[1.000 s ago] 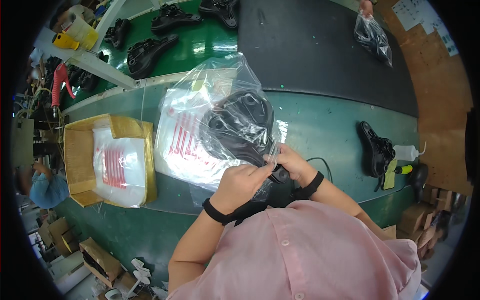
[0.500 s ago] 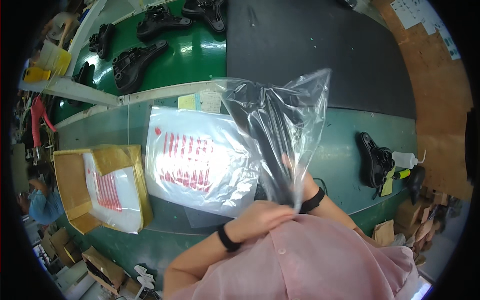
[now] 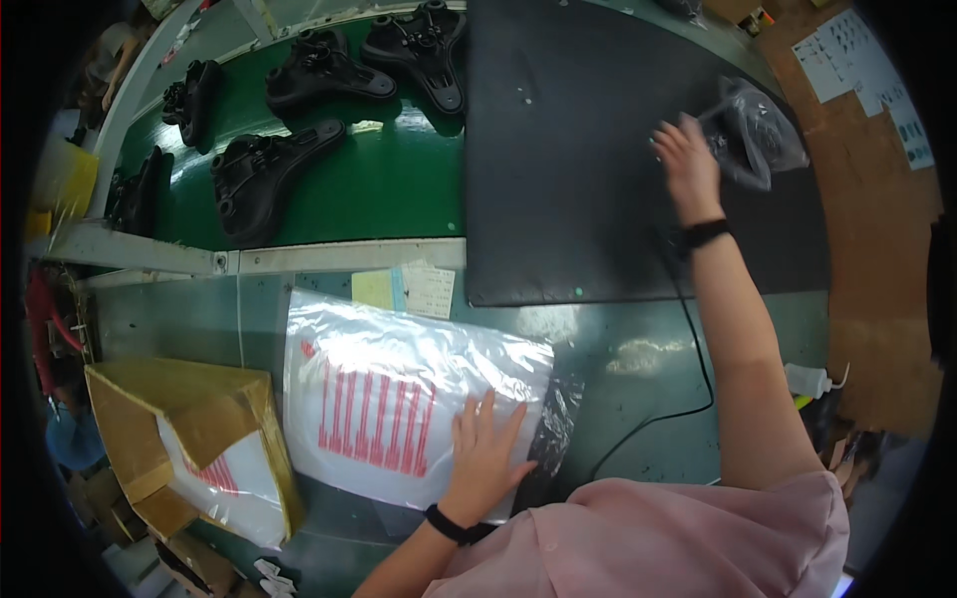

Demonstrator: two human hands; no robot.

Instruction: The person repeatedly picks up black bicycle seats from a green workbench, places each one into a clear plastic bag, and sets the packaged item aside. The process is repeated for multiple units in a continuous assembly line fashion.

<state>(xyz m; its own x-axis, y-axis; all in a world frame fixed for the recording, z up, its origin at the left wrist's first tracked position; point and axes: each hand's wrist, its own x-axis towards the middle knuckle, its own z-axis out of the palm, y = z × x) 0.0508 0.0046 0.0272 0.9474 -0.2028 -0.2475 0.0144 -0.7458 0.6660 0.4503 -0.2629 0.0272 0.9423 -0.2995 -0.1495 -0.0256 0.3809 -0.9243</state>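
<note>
My left hand (image 3: pixel 485 448) lies flat, fingers spread, on a stack of clear plastic bags with red print (image 3: pixel 399 399) on the green table. My right hand (image 3: pixel 686 159) is stretched out far to the right over the black mat (image 3: pixel 578 169), fingers apart, touching a black moulded part wrapped in a clear bag (image 3: pixel 753 130) that rests on the mat. The hand is at the bag's left edge and does not grip it.
Several bare black moulded parts (image 3: pixel 289 159) lie on the green conveyor (image 3: pixel 399 189) at the back. An open cardboard box (image 3: pixel 189 439) with more printed bags stands at the left. A thin black cable (image 3: pixel 688 379) and a white squeeze bottle (image 3: pixel 812 379) lie at the right.
The bagged black part went from in front of me, held in both hands, to the far right of the black mat. My left hand dropped onto the bag stack.
</note>
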